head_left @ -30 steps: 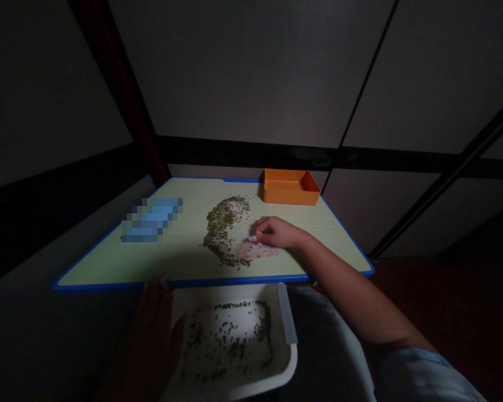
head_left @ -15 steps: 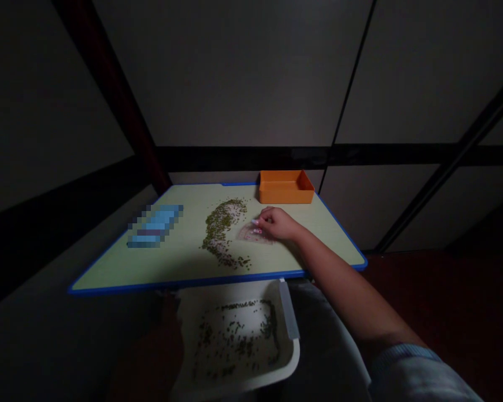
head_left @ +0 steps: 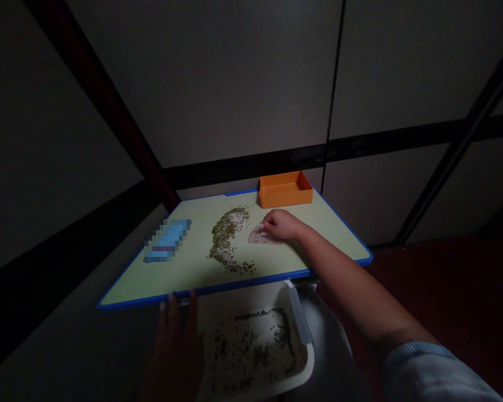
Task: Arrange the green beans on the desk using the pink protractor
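Note:
My right hand is closed in a pinch on a clear, fan-shaped plastic piece with pinkish marks. It rests low over the tabletop, just right of a curved pile of small green grains, apart from them. My left hand is in shadow below the table's front edge, fingers stretched and apart, fingertips close to the edge. It lies along the left side of a white plastic basin, and contact there is hard to make out. Dark-looking grains are scattered over the basin's floor.
The pale yellow table has a blue rim. An orange open box stands at its back right. A light blue, pixelated object lies on the left. Panelled walls close off the back and left.
My left hand has come up along the basin, its fingers now showing near the table edge. My right hand still pinches the plastic piece, with little movement. The whole view has tilted somewhat.

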`<act>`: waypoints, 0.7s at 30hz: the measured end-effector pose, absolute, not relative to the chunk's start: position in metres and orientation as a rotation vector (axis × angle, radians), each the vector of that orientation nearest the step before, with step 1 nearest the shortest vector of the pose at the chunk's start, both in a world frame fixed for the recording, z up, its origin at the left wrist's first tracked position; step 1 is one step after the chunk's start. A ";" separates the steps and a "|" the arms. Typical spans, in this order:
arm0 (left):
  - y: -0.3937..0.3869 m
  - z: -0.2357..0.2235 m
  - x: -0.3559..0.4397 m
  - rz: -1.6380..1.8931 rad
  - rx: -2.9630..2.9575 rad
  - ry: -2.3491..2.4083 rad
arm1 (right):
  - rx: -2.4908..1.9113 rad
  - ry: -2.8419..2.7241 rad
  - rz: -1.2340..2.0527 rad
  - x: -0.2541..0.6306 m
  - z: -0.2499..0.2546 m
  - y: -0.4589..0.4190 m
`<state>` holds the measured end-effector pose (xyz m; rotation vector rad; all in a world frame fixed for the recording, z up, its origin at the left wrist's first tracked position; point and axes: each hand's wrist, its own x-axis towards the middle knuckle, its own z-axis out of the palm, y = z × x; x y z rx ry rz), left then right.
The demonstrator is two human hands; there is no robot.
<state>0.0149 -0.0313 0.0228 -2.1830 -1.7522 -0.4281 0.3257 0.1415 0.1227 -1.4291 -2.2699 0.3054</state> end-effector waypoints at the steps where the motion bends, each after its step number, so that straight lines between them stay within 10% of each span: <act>1: -0.029 0.020 0.014 -0.447 -2.182 -1.760 | -1.469 -2.278 0.206 0.326 0.124 0.141; 21: -0.006 0.009 -0.005 -0.444 -2.113 -1.856 | -1.613 -2.359 0.227 0.325 0.130 0.137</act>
